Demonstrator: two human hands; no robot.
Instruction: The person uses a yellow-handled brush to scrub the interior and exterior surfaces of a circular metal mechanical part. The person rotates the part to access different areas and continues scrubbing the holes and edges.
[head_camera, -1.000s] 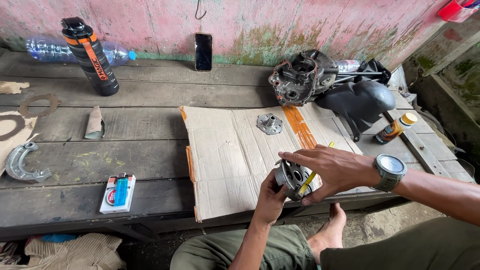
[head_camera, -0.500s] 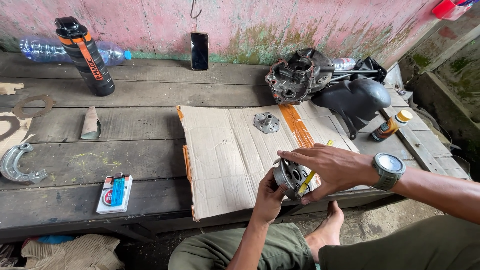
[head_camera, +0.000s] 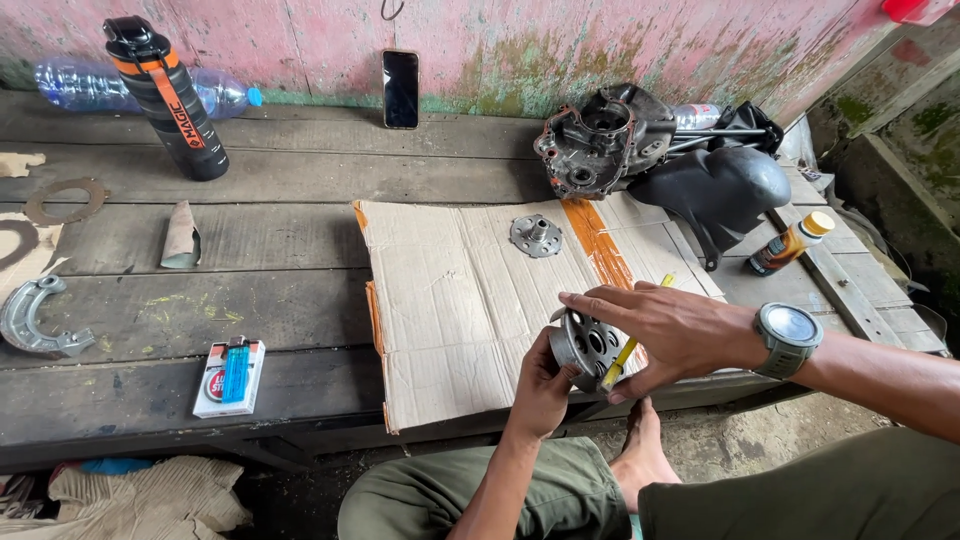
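My left hand (head_camera: 540, 390) grips a round grey metal clutch part (head_camera: 585, 347) with several holes, held over the near edge of a flattened cardboard sheet (head_camera: 450, 290). My right hand (head_camera: 660, 325), with a watch on its wrist, lies across the top of that part and holds a thin yellow tool (head_camera: 630, 345) against it. Farther back on the cardboard lies a small round metal hub (head_camera: 537, 236).
On the wooden bench (head_camera: 280, 200): a dark engine casing (head_camera: 600, 140) and a black plastic cover (head_camera: 720, 185) at the back right, a small brown bottle (head_camera: 790, 243), a black flask (head_camera: 165, 95), a phone (head_camera: 401, 88) against the wall, a box with a blue lighter (head_camera: 230, 375), a curved metal shoe (head_camera: 35, 320).
Both hands stay on the round part with almost no shift. The camera view has drifted slightly.
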